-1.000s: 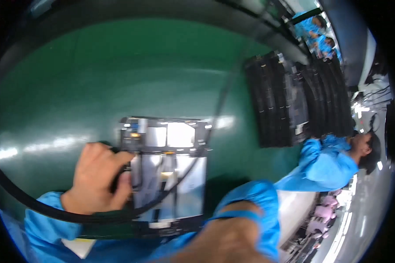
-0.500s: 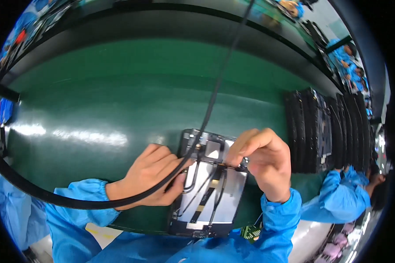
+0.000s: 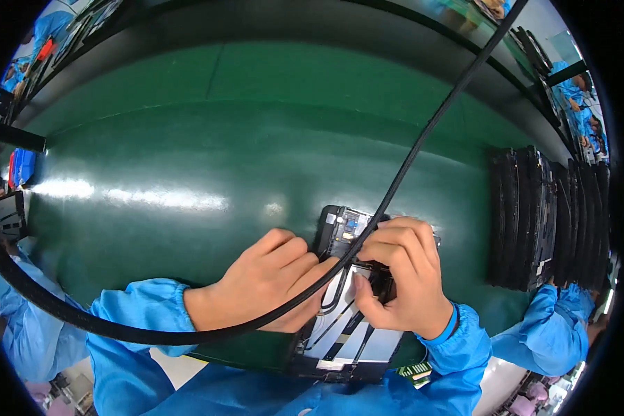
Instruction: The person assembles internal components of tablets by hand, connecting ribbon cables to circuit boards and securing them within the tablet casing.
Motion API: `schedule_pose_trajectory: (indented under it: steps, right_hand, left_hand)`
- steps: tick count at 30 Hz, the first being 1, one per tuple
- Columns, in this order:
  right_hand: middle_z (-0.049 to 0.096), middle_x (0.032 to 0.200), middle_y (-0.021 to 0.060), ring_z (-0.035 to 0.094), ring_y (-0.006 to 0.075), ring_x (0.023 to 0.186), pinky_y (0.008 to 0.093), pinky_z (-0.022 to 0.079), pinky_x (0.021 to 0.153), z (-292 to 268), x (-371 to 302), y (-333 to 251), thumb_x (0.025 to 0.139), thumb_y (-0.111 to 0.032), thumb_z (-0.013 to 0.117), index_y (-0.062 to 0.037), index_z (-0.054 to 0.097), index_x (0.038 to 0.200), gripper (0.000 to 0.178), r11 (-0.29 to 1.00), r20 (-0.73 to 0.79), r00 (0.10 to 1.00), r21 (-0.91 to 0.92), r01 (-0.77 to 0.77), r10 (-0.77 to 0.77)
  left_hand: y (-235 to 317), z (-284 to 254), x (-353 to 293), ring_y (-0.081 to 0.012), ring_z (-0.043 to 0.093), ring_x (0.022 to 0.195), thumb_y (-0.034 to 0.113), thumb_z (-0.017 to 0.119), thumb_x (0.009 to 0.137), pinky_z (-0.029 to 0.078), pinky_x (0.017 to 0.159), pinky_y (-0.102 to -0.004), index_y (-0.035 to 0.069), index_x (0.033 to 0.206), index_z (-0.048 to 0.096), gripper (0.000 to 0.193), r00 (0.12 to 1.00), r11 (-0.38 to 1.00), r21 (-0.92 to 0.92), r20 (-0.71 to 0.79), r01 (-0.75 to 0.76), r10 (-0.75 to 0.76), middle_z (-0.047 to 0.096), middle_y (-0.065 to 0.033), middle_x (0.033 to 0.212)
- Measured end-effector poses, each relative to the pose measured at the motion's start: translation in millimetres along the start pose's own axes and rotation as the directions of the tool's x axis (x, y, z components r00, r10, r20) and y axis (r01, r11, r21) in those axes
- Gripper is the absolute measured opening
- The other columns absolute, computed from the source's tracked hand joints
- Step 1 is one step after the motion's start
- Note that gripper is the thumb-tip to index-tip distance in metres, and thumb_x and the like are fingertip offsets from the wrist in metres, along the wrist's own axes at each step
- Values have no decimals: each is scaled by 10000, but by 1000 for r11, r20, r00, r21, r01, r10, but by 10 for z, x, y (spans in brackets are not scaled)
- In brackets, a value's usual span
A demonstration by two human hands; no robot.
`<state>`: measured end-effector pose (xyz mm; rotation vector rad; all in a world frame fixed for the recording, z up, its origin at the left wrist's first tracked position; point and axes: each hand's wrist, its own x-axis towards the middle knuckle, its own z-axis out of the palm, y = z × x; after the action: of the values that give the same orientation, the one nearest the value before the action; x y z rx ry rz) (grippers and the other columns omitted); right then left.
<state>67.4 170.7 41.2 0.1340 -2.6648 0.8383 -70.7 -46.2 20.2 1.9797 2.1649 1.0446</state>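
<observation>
An opened tablet (image 3: 378,343) lies at the near middle of the green bench, its silver inside, dark cables and circuit board showing. My left hand (image 3: 270,281), fingers curled, is closed at the tablet's left edge. My right hand (image 3: 409,277) bends over the tablet's upper right part, thumb and fingers drawn together above the ribbon cables. Whatever sits between its fingertips is hidden. A thick black cable (image 3: 423,139) passes in front of the tablet and my left wrist.
Upright black tablet-like units (image 3: 523,218) stand in a row at the right. A green circuit board (image 3: 416,373) lies by my right sleeve. A blue bin (image 3: 24,166) sits at far left. Co-workers in blue are on both sides; a dark shelf (image 3: 270,35) spans the back.
My right hand has lowered and turned over the tablet's upper part, its fingers curling in. My left hand stays at the tablet's left edge. The whole view has shifted a little.
</observation>
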Motion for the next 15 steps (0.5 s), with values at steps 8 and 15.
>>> schedule_pose_trajectory:
  steps: [8,15]
  right_hand:
    - [713,1105,138,664,389,1069,481,538,942,-15,3,46,740,-56,819,-40,714,1134,407,999,-28,1000,45,14,-13]
    - [706,1114,151,663,391,1057,477,541,918,-3,0,63,746,-43,815,-21,713,1194,461,999,-40,999,21,29,-28]
  left_hand:
    - [-112,-16,-43,-271,624,740,66,718,887,461,754,-411,36,1179,737,294,984,968,-217,-94,129,-153,658,-61,832]
    - [-128,-42,-3,-201,602,699,5,783,895,415,781,-381,79,1181,736,299,966,911,-333,8,245,-257,693,-22,866]
